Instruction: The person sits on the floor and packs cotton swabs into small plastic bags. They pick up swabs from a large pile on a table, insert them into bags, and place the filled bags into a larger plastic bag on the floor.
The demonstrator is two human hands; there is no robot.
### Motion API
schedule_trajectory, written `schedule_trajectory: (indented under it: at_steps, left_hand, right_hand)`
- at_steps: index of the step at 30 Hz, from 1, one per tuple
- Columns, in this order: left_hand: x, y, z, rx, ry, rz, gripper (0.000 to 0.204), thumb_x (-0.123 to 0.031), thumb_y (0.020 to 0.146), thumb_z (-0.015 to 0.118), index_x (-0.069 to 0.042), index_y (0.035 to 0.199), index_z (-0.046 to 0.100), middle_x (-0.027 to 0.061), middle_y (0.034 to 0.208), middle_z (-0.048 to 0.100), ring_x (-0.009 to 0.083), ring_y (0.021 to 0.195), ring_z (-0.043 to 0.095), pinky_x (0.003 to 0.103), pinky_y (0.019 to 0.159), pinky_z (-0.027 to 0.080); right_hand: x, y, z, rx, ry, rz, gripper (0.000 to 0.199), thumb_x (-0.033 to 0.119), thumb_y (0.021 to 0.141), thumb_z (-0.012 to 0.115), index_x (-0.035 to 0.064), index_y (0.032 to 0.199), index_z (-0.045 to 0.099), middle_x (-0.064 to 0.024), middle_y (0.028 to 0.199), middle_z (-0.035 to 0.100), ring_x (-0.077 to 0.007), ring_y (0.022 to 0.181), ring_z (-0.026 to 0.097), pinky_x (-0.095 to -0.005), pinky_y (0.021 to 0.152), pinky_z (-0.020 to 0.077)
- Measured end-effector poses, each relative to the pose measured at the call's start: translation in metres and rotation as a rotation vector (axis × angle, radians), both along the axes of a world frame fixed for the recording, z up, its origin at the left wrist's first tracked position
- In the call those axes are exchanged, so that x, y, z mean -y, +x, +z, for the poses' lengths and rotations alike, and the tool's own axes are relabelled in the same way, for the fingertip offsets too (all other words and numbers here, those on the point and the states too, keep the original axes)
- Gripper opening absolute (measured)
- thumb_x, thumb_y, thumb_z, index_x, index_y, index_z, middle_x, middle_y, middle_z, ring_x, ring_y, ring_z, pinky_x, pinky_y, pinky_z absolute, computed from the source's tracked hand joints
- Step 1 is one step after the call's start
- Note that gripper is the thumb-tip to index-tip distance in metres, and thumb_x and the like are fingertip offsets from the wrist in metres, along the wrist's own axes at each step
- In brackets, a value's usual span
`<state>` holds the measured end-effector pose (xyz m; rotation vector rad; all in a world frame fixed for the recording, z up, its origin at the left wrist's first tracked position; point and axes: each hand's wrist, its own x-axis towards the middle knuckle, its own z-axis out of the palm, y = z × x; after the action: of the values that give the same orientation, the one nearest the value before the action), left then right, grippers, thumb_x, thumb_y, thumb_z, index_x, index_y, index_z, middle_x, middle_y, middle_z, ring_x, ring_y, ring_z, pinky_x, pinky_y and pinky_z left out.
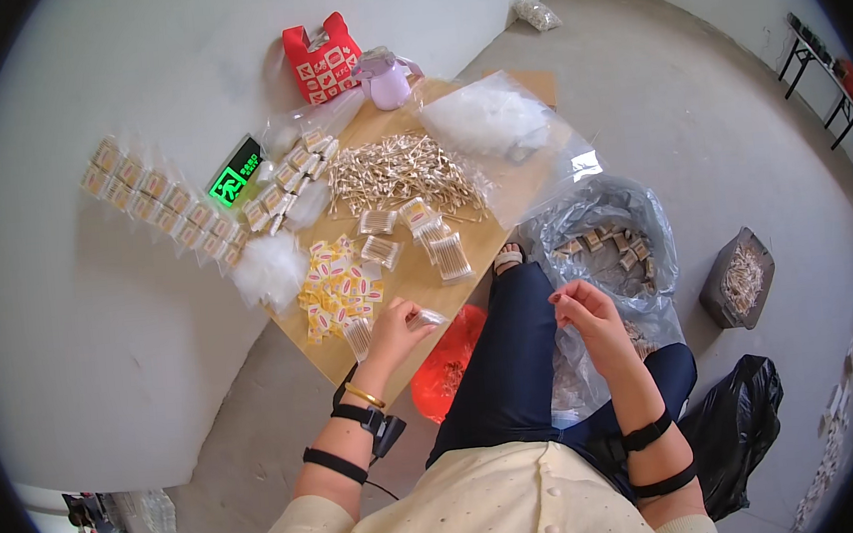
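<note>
My left hand is closed at the near edge of the wooden table, its fingers around a small clear plastic bag. A packet of cotton swabs lies beside that wrist. Over my lap, my right hand is raised with the fingers curled and the thumb pressed in; whatever it may hold is too small to make out. Several filled swab packets lie mid-table, next to a heap of loose cotton swabs. Left of them spreads a pile of yellow-and-white paper labels.
Rows of bagged packets extend past the table's left side, near a green exit sign. Clear plastic bags and a lilac jug occupy the far end. A lined bin, red bag and grey tub stand around me.
</note>
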<state>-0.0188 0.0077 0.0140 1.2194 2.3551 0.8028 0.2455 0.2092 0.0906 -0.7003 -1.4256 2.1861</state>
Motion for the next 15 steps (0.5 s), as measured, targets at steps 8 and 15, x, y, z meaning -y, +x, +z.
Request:
schedule_trajectory:
  at_steps: [8,15]
  left_hand:
    - [-0.021,0.074,0.133,0.286,0.331,-0.054,0.024,-0.010,0.076,0.082,-0.002,0.094,0.068,0.0072,0.093,0.072,0.0137,0.080,0.068,0.028,0.075,0.052]
    - [-0.022,0.092,0.163,0.205,0.521,-0.185,0.030,-0.009,0.077,0.081,-0.004,0.105,0.070,0.0071,0.093,0.073,0.0132,0.079,0.067,0.028,0.073,0.051]
  right_hand:
    - [0.033,-0.041,0.065,-0.024,1.036,0.009,0.022,0.009,0.079,0.073,0.0061,0.099,0.064,-0.0070,0.086,0.058,-0.0244,0.087,0.056,-0.0343,0.079,0.0465]
    - [0.039,-0.037,0.096,-0.107,1.106,0.028,0.014,0.002,0.076,0.071,0.0058,0.087,0.064,-0.0082,0.085,0.056,-0.0279,0.086,0.055,-0.0356,0.075,0.0461]
